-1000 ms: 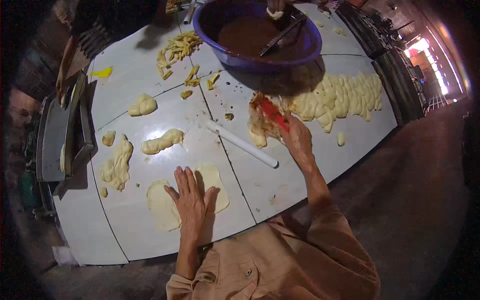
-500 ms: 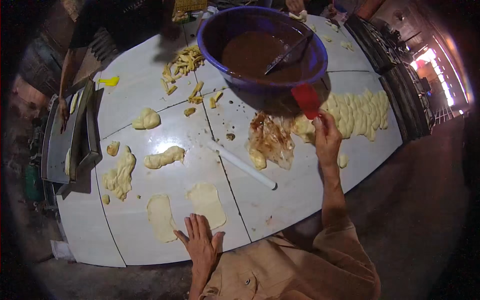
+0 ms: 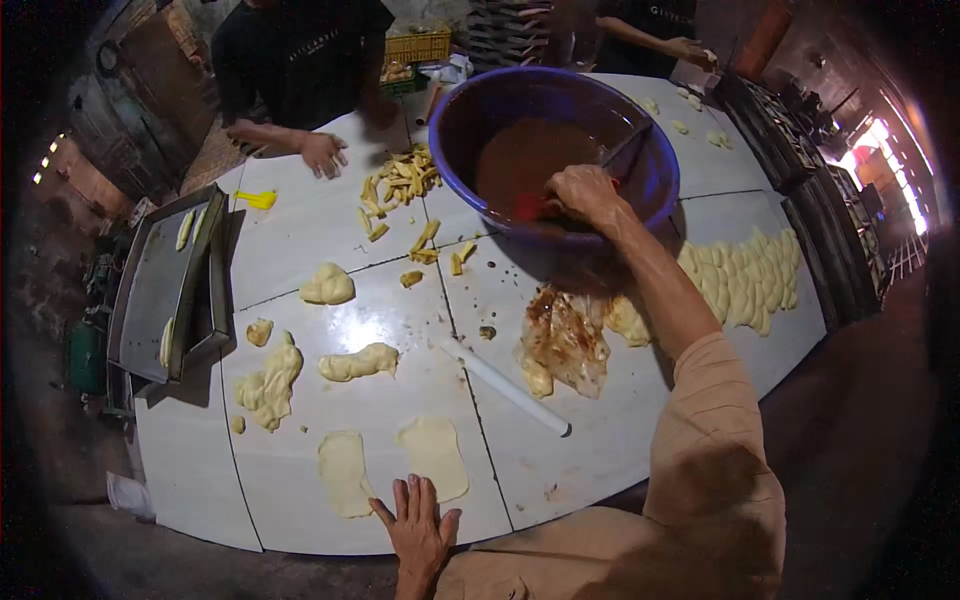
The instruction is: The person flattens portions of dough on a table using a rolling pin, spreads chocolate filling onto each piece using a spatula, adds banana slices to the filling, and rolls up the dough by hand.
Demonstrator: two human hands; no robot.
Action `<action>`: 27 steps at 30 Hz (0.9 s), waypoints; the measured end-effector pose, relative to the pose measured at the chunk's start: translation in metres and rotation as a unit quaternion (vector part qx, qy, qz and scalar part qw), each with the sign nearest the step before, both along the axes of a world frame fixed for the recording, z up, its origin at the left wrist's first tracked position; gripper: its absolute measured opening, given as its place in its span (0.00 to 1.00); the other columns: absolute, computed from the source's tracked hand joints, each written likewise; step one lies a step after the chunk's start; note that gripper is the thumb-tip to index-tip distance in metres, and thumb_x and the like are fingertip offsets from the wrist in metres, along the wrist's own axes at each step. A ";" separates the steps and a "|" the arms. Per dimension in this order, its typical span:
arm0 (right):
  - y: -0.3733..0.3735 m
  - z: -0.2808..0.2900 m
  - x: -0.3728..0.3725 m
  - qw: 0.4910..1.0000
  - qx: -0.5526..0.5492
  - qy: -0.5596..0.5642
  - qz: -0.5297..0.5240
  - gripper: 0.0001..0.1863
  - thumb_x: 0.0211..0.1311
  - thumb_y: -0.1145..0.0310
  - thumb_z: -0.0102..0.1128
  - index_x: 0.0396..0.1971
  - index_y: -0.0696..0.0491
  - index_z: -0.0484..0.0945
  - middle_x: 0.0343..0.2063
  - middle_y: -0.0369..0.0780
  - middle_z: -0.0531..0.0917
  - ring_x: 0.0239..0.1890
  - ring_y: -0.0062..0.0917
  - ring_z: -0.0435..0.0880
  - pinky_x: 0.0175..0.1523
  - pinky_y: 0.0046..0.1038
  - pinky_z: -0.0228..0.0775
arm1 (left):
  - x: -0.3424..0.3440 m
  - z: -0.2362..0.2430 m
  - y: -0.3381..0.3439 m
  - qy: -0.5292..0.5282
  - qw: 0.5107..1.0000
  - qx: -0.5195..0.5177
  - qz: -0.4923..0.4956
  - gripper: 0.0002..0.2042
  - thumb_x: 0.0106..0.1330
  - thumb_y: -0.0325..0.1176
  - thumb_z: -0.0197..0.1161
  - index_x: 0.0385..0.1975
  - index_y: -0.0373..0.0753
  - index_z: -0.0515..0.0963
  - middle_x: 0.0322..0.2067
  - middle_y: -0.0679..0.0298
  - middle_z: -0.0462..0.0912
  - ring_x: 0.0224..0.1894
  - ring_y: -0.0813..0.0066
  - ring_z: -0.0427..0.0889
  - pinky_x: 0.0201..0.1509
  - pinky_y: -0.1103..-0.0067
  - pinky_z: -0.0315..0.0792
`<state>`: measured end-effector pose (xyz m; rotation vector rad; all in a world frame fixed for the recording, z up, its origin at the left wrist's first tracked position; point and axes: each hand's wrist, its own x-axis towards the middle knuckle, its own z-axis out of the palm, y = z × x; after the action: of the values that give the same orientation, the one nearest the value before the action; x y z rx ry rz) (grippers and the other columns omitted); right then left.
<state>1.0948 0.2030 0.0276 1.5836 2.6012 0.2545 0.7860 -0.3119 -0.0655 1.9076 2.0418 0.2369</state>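
Observation:
My right hand (image 3: 590, 195) grips a red scraper (image 3: 530, 207) inside a large purple basin (image 3: 446, 165). Thick brown filling (image 3: 520, 150) lies in the basin, along with a dark utensil leaning on its far right side. My left hand (image 3: 418, 530) is spread palm-down at the table's near edge, its fingertips beside two flat dough sheets, a narrow one (image 3: 343, 475) and a wider one (image 3: 437, 458). A white rolling rod (image 3: 505, 385) rests right of the sheets. Farther left sit a rolled dough piece (image 3: 358, 362), a loose dough lump (image 3: 268, 385) and a rounder one (image 3: 328, 285).
Small dough pieces (image 3: 745, 275) cover the table's right side, near a brown-smeared plastic sheet (image 3: 565, 345). Cut yellow strips (image 3: 405, 180) lie left of the basin. Metal trays (image 3: 145, 310) stand at left, dark trays (image 3: 845, 240) at right. Two people stand across the table.
My right hand has moved from above the plastic sheet forward into the basin with the red scraper. The view has tilted up, showing more of the people opposite. My left hand stays by the sheets.

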 end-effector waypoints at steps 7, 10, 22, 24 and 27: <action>0.018 0.011 0.024 0.941 -0.238 0.224 0.092 0.17 0.62 0.58 0.69 0.45 0.52 0.88 0.42 0.49 0.89 0.45 0.42 0.88 0.52 0.39 0.79 | -0.004 0.003 0.008 -0.004 1.000 -0.012 -0.026 0.33 0.70 0.51 0.60 0.66 0.31 0.68 0.69 0.41 0.65 0.75 0.33 0.54 0.73 0.32 0.30; 0.010 0.033 0.030 0.909 -0.326 0.258 0.022 0.21 0.61 0.55 0.70 0.48 0.54 0.87 0.44 0.45 0.90 0.44 0.33 0.89 0.52 0.33 0.77 | -0.006 -0.005 0.004 0.020 0.999 0.001 -0.032 0.33 0.69 0.52 0.62 0.66 0.32 0.69 0.70 0.40 0.63 0.75 0.31 0.52 0.73 0.32 0.32; -0.028 0.049 0.033 0.800 -0.441 0.400 -0.072 0.19 0.66 0.58 0.70 0.48 0.56 0.86 0.27 0.32 0.84 0.23 0.10 0.75 0.24 0.18 0.64 | -0.007 -0.021 -0.022 0.022 0.993 0.107 0.035 0.37 0.68 0.53 0.64 0.70 0.32 0.66 0.74 0.42 0.57 0.77 0.39 0.50 0.74 0.36 0.39; -0.036 0.049 0.029 0.793 -0.434 0.425 -0.040 0.19 0.66 0.58 0.70 0.48 0.58 0.85 0.27 0.32 0.84 0.23 0.10 0.75 0.25 0.17 0.64 | -0.006 -0.023 -0.020 0.009 0.987 0.155 0.041 0.36 0.67 0.51 0.67 0.69 0.35 0.68 0.73 0.43 0.60 0.77 0.39 0.52 0.74 0.36 0.41; -0.089 0.096 0.000 0.834 -0.404 0.377 -0.010 0.18 0.65 0.61 0.71 0.46 0.59 0.86 0.24 0.33 0.83 0.20 0.11 0.75 0.24 0.16 0.62 | -0.007 -0.014 -0.011 -0.014 0.986 0.156 0.049 0.30 0.65 0.48 0.70 0.63 0.39 0.75 0.72 0.47 0.63 0.76 0.41 0.55 0.74 0.38 0.43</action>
<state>1.0949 0.1144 0.1237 1.4993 2.4856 -1.5499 0.7794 -0.3229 -0.0797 1.9654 2.1871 0.6383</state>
